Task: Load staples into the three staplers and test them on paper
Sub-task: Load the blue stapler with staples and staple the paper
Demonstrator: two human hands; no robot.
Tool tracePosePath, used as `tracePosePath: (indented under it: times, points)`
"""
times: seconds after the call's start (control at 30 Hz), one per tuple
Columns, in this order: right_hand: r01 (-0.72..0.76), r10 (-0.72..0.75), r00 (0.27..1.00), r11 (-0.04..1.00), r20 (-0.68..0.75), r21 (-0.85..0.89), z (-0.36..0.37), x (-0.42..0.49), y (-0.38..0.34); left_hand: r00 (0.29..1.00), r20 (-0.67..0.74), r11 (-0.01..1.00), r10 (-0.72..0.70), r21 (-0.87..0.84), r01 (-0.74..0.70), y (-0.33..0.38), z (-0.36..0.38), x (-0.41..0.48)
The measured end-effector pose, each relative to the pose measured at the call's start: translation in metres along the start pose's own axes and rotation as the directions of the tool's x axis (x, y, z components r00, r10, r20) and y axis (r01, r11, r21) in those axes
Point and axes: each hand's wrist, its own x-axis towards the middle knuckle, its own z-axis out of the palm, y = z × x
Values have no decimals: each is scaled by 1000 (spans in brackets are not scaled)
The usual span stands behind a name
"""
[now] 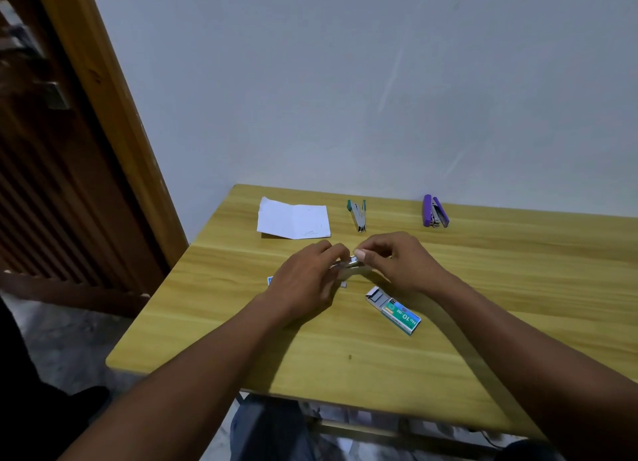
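My left hand (305, 281) grips a small metal stapler (345, 265) just above the wooden table (518, 288); most of the stapler is hidden under my fingers. My right hand (393, 263) pinches at the stapler's front end, thumb and finger closed on it; I cannot make out a staple strip there. An open green staple box (395, 310) marked No.10 lies just right of my hands. At the back lie a folded white paper (293, 218), a green stapler (358, 214) and a purple stapler (435, 212).
A bit of blue (270, 281) peeks out left of my left hand. The table stands against a pale wall, with a wooden door frame (114, 115) to the left. The table's near edge sits just above my knees.
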Motion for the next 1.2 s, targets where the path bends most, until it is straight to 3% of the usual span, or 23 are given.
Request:
tracePosePath:
  times: [0.1, 0.2, 0.27, 0.33, 0.4, 0.47, 0.6, 0.7, 0.8, 0.9, 0.97, 1.1, 1.13, 1.2]
  points:
    - [-23, 31, 996, 995, -84, 102, -5, 7, -5, 978, 34, 966, -207, -151, 210, 11, -4, 13]
    - [-6, 26, 985, 993, -170, 118, -10, 8, -7, 864, 266, 813, -426, -305, 495, 15, -15, 33]
    - [4, 23, 978, 992, -206, 129, -12, 6, -7, 789, 455, 700, -413, -395, 594, 15, -26, 42]
    - [-2, 48, 972, 981, -231, 194, -16, 4, -7, 736, 581, 496, -348, -552, 671, 15, -37, 44]
    - [-11, 92, 959, 958, -269, 288, -22, 2, -4, 718, 638, 245, -278, -676, 695, 11, -46, 43]
    - [-13, 141, 944, 919, -299, 394, -28, 1, -2, 750, 620, 64, -229, -759, 648, 8, -49, 40]
    - [-8, 202, 923, 862, -328, 507, -31, 0, -8, 794, 510, -67, -330, -852, 519, 19, -39, 36]
    - [-19, 211, 919, 868, -334, 495, -28, 0, -16, 704, 514, -204, -490, -853, 481, 34, -23, 39]
    - [-26, 173, 945, 887, -279, 461, -16, -3, -25, 573, 512, -235, -640, -841, 488, 48, -11, 50]
    - [9, 135, 957, 871, -256, 491, -5, -11, -33, 455, 415, -125, -788, -832, 541, 53, 0, 61]
    - [33, 105, 965, 858, -239, 513, -1, -16, -34, 407, 386, -120, -828, -831, 543, 52, 0, 66]
    - [17, 127, 960, 865, -251, 501, 4, -18, -27, 430, 494, -345, -756, -858, 380, 51, -11, 69]
    - [10, 169, 944, 846, -285, 534, 3, -16, -26, 461, 508, -352, -728, -853, 385, 52, -14, 68]
    - [-16, 295, 900, 758, -321, 652, -3, -10, -25, 542, 482, -242, -689, -857, 455, 52, -15, 66]
